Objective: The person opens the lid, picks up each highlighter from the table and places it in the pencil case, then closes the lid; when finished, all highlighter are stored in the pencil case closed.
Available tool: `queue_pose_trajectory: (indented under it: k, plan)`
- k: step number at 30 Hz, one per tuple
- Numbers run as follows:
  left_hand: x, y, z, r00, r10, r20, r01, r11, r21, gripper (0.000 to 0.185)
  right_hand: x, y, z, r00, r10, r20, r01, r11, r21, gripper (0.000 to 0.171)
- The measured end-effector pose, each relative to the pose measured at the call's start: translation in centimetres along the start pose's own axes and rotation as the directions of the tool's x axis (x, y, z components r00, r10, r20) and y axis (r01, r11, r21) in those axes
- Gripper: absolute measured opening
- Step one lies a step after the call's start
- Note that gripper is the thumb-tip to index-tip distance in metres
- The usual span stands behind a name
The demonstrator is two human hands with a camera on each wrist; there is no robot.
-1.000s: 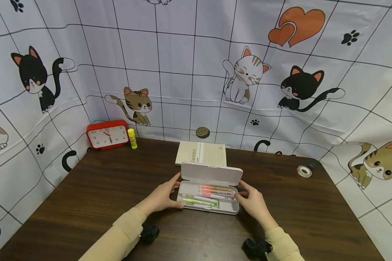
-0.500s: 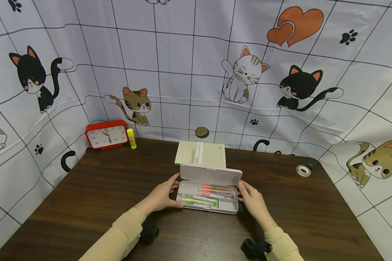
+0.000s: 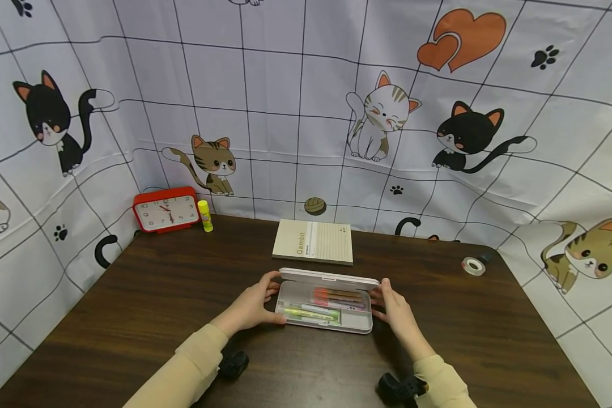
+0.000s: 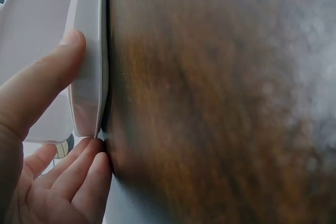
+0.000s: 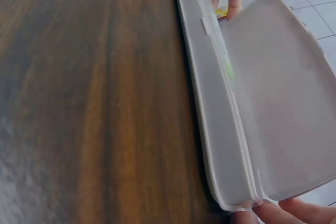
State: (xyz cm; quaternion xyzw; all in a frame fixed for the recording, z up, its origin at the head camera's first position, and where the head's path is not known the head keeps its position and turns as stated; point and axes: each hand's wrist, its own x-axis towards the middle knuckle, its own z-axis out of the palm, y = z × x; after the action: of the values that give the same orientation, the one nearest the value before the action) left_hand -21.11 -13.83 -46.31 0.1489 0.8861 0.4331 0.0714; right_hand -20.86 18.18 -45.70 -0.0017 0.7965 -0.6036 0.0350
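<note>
A white pencil case [image 3: 358, 324] lies on the dark wooden table [image 3: 148, 306] in front of me, with several coloured pens [image 3: 331, 301] in its tray. Its lid [image 3: 328, 276] is tilted low over the tray, only partly raised. My left hand [image 3: 252, 306] grips the case's left end, thumb at the front and fingers [image 4: 79, 182] behind. My right hand [image 3: 395, 309] holds the right end, its fingertips [image 5: 286, 214] at the lid's corner. The right wrist view shows the tray edge [image 5: 210, 103] and the inside of the lid [image 5: 278, 93].
A beige notebook [image 3: 313, 241] lies just behind the case. A red clock [image 3: 166, 209] and a yellow glue stick [image 3: 204, 215] stand at the back left. A tape roll [image 3: 474, 266] sits at the far right. Cat-print cloth walls surround the table.
The lid has swung down from nearly upright to low over the tray. Both hands stay at the ends of the case, and the right hand follows the lid down.
</note>
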Motion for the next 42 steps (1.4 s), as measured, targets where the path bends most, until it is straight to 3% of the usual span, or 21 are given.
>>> queue_pose_trajectory:
  k: [7,13,19,22,27,35,42]
  plan:
    - [0.1,0.0,0.0,1.000,-0.009,0.008,0.009,1.000,-0.003,0.096,-0.1,-0.3,-0.3,0.999,0.029,0.021,-0.029,0.999,0.016,0.059]
    - [0.2,0.0,-0.2,0.999,-0.006,0.033,0.005,1.000,0.015,0.105,0.0,0.1,-0.9,0.996,0.046,0.075,-0.048,0.999,0.022,0.052]
    - [0.2,0.2,-0.5,0.998,0.019,0.059,-0.028,0.989,0.145,0.103,0.0,0.5,-1.7,0.991,0.020,0.135,-0.012,0.998,-0.060,0.054]
    - [0.2,0.3,-0.6,0.997,0.028,0.065,-0.039,0.983,0.181,0.100,-0.2,0.6,-2.2,0.985,-0.025,0.171,0.053,0.985,-0.162,0.056]
    - [0.3,0.1,-0.6,0.998,0.017,0.066,-0.031,0.978,0.208,0.099,-0.3,0.6,-3.0,0.960,-0.085,0.267,0.158,0.950,-0.268,0.062]
    - [0.5,0.1,-0.5,0.998,0.031,0.058,-0.043,0.976,0.215,0.098,-0.1,0.6,-3.8,0.901,-0.134,0.413,0.246,0.941,-0.232,0.077]
    - [0.5,0.3,-0.4,0.998,0.038,0.056,-0.048,0.980,0.191,0.096,0.1,0.7,-3.9,0.888,-0.136,0.439,0.292,0.905,-0.310,0.084]
